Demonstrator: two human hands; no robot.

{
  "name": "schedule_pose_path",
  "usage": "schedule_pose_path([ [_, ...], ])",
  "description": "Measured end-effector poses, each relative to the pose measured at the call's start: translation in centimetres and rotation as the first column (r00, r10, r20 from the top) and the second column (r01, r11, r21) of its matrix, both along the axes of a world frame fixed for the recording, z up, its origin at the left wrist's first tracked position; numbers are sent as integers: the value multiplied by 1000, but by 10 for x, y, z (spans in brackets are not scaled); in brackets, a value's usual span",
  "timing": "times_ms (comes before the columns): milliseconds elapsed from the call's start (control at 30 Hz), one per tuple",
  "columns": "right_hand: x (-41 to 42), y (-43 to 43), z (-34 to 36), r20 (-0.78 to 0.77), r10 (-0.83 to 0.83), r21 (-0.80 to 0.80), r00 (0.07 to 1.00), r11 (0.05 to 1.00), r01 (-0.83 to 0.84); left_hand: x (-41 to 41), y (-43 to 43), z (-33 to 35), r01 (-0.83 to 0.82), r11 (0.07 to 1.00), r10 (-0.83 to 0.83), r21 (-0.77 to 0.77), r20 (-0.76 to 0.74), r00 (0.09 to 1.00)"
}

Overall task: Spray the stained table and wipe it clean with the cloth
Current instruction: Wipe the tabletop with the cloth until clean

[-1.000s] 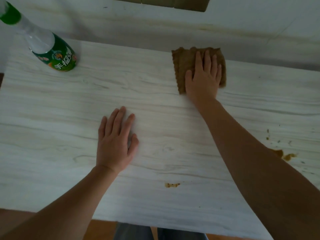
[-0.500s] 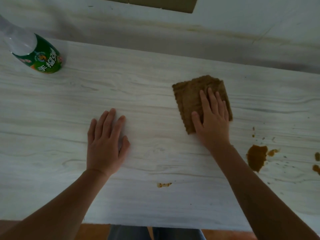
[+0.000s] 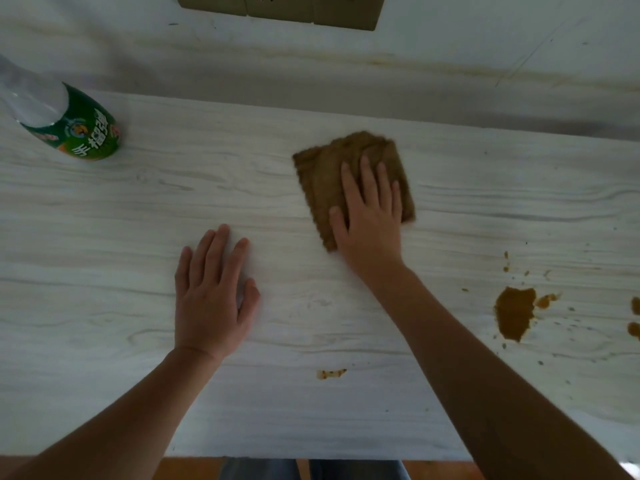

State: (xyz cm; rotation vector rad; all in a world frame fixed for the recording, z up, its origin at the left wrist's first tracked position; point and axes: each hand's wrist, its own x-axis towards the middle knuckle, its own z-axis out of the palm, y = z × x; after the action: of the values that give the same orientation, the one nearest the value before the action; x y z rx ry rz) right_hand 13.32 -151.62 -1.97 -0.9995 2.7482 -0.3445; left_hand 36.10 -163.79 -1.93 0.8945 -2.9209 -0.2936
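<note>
Pressing hand: the right hand [image 3: 372, 230] lay flat on the brown cloth [image 3: 329, 168], fingers straight and slightly spread, gripping nothing; the thumb sat along the cloth's near left edge.
Cloth: a folded square with a scalloped edge, turned a little askew, it lay on the table [image 3: 104, 237] in the far middle; its far and left parts showed beyond the fingers.
Other hand: the left hand [image 3: 211, 299] rested palm-down on the bare top, fingers straight and close together, empty, near the cloth but apart from it.
Table: a white wood-grain top whose far edge met the wall [image 3: 450, 29].
Right side: a large stain [image 3: 514, 311], a brown blotch ringed by small splashes, lay well apart from the cloth; two more brown spots [image 3: 635, 317] sat at the picture's right edge.
Near edge: a small stain [image 3: 330, 374], a thin yellow-brown smear, lay between the two forearms.
Far left: a spray bottle [image 3: 86, 133] stood on the top, clear-bodied with a green label bearing white characters; its upper part ran out of view.
Behind: an olive socket panel [image 3: 284, 8] was set in the wall.
Below: blue-grey trousers [image 3: 263, 470] and a brown floor [image 3: 190, 467] showed past the near edge.
</note>
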Motion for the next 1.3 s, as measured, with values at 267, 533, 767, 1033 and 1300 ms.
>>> schedule_pose_path([
  [267,-51,86,2,-13,-121,81,993,989,122,1,-2,-3,-4,1000,4,4,-20,1000],
  [533,-86,-6,-1,-24,-283,91,959,954,284,0,0,-3,-3,1000,3,-9,-31,1000],
  [767,23,16,3,17,76,9,997,997,-76,0,-1,-2,3,1000,-3,-5,-4,1000],
  [1033,-29,106,8,2,-74,112,997,991,73,-1,0,-2,-2,1000,2,-4,-18,1000],
  [1300,-107,36,0,-34,-376,102,926,920,377,-1,0,-1,1,1000,-1,-4,-32,1000],
])
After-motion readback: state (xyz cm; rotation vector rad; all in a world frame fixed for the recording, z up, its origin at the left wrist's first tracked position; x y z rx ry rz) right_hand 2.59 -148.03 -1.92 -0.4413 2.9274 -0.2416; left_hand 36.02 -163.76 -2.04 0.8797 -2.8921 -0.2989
